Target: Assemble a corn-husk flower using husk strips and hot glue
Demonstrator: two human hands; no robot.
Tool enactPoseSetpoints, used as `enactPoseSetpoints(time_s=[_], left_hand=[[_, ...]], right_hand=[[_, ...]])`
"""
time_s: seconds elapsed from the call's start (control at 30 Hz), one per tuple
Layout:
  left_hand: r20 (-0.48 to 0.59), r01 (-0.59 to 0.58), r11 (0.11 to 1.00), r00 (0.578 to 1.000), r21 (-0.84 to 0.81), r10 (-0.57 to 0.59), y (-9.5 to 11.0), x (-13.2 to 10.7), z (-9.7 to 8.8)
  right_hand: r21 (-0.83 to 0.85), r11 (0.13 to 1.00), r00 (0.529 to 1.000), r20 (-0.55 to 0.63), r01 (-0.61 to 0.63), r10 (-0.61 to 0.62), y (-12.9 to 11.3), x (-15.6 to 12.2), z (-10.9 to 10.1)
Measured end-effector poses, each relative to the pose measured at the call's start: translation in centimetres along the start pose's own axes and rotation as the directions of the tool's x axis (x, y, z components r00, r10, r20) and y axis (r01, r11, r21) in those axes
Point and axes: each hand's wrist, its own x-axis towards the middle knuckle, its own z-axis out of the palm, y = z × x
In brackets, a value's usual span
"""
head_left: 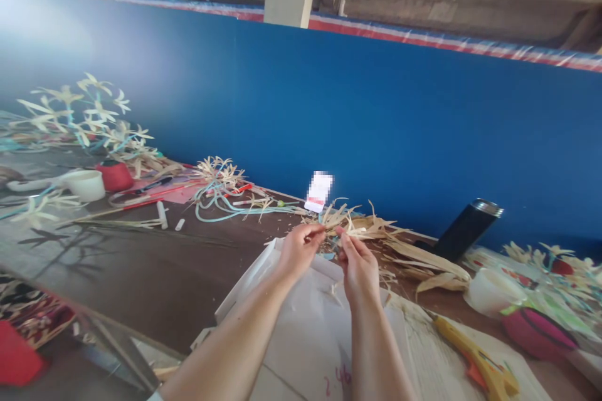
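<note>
My left hand [303, 249] is closed in a pinch above the white box lid or sheet [305, 313]; what sits between its fingertips is too small to make out. Close beside it, my right hand [361, 263] also pinches, and a pale strip of dried husk [356, 229] shows at its fingers. The fingertips of both hands nearly meet. Right behind them lie loose dried husk leaves [376, 225] and small scraps. A phone [318, 191] with a lit screen leans on the blue wall just beyond.
Husk flowers on blue stems [219, 172] lie left of centre, near a white cup [86, 185] and a red pot [115, 175]. To the right are a black flask [468, 229], a white tub [493, 291], a yellow glue gun [475, 357] and a pink pouch [538, 332].
</note>
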Motion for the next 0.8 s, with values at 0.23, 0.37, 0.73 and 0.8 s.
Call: enactPoseSetpoints(time_s=[0.23, 0.37, 0.73, 0.8], left_hand=[[0.131, 0.050, 0.991, 0.991, -0.124, -0.033, 0.7, -0.5, 0.3], [0.043, 0.030, 0.997, 0.999, -0.073, -0.027, 0.6, -0.5, 0.4], [0.051, -0.094, 0.993, 0.994, -0.073, 0.098, 0.8, -0.5, 0.2], [0.039, -0.119, 0.990, 0.992, -0.073, 0.122, 0.5, -0.4, 0.2]], right_hand=[[-0.285, 0.950, 0.992, 0.002, 0.124, -0.129, -0.4, -0.2, 0.0], [-0.453, 0.864, 0.972, 0.021, 0.219, -0.235, -0.9, -0.4, 0.0], [-0.467, 0.860, 0.978, 0.120, 0.206, -0.169, -0.2, -0.3, -0.1], [-0.456, 0.866, 0.978, 0.128, 0.206, -0.165, 0.0, -0.2, -0.1]])
